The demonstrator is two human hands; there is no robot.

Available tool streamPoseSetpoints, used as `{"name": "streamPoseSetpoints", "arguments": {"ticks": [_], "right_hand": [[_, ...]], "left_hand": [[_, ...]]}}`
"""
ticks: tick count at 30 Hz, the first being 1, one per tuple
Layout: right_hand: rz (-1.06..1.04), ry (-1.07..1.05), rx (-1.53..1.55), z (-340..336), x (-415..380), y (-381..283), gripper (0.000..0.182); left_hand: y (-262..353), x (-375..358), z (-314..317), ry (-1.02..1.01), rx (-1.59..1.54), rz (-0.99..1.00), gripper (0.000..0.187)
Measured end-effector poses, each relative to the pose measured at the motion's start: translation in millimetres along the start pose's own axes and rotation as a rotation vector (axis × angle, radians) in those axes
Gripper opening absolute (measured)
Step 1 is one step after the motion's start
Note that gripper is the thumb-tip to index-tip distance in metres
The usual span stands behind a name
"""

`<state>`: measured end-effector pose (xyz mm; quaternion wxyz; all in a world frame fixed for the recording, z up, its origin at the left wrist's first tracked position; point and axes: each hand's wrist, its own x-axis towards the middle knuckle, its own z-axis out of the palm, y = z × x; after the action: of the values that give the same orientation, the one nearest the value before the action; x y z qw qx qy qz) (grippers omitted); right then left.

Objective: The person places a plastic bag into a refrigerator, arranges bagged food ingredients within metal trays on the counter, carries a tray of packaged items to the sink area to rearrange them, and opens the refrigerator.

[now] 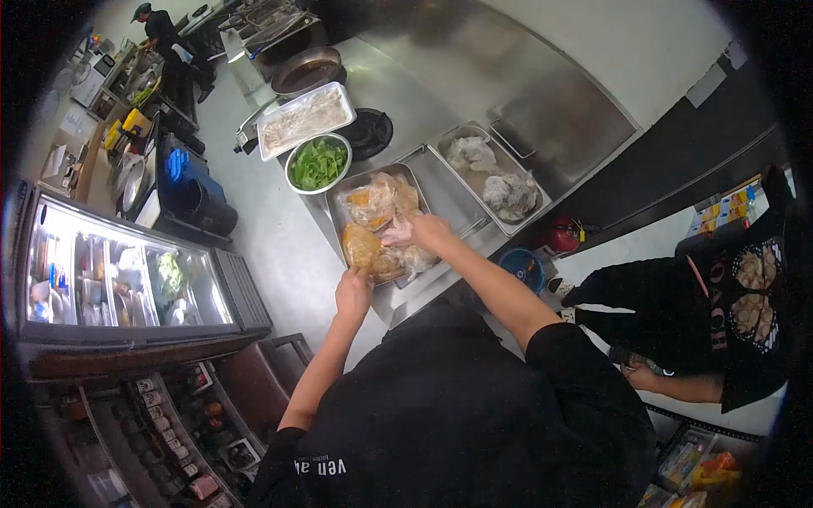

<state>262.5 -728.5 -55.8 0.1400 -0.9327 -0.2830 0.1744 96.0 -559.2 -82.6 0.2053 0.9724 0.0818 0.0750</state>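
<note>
A metal tray (421, 184) holding several clear plastic bags of food lies in front of me. My left hand (354, 289) is closed on the near corner of a bag of yellow-brown food (362, 247) at the tray's left side. Over the tray's right side, my right hand (430, 232) is closed on a crumpled clear plastic bag (398, 230) with pale contents. Its fingertips are partly hidden. Behind them in the same tray is a bag with orange food (364, 203).
A bowl of green leaves (318, 163) and a white tray of pale food (305, 123) stand beyond the tray. To the right is another metal tray (546, 206) with bagged food. A lit display fridge (127, 275) is at left. One person (677, 305) stands close at right, another (161, 34) far back.
</note>
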Motion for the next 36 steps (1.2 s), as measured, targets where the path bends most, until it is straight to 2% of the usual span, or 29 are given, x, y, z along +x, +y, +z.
{"name": "streamPoseSetpoints", "arguments": {"ticks": [9, 15, 18, 20, 23, 25, 29, 31, 32, 35, 36], "right_hand": [[0.031, 0.007, 0.076, 9.2, -9.2, 2.0, 0.055], [0.098, 0.06, 0.077, 23.5, -20.5, 9.0, 0.044], [0.03, 0.041, 0.103, 33.1, -31.0, 21.2, 0.042], [-0.045, 0.127, 0.236, 39.8, -39.8, 26.7, 0.031], [-0.035, 0.08, 0.281, 27.8, -60.0, 14.5, 0.036], [-0.052, 0.079, 0.279, 32.2, -69.3, 13.5, 0.039], [-0.094, 0.057, 0.198, 41.8, -83.4, 15.9, 0.04], [-0.081, 0.041, 0.204, 43.2, -87.7, 16.5, 0.04], [-0.074, 0.024, 0.205, 43.4, -89.1, 16.7, 0.04], [-0.061, 0.006, 0.211, 48.3, -91.1, 19.3, 0.041], [-0.057, 0.003, 0.216, 49.9, -92.4, 19.6, 0.041]], "left_hand": [[-2.6, -0.3, 0.8, 0.037, -0.006, 0.055, 0.012], [-6.2, 0.2, 3.0, 0.022, -0.018, 0.059, 0.011], [-9.7, -1.1, 6.6, 0.037, -0.01, 0.066, 0.01], [-10.2, -0.3, 6.9, 0.026, -0.008, 0.064, 0.01], [-8.8, 2.7, 4.4, -0.04, -0.023, 0.054, 0.014], [-6.1, 1.9, -0.2, -0.014, 0.122, 0.119, 0.015], [-6.5, 7.6, -13.8, -0.028, 0.013, 0.104, 0.021], [-16.6, 17.1, -18.5, 0.141, -0.037, 0.152, 0.027], [-22.3, 21.5, -22.0, 0.145, -0.028, 0.146, 0.031], [-30.9, 31.9, -33.5, 0.044, 0.13, 0.124, 0.035], [-30.3, 34.4, -36.8, -0.075, 0.133, 0.06, 0.041]]}}
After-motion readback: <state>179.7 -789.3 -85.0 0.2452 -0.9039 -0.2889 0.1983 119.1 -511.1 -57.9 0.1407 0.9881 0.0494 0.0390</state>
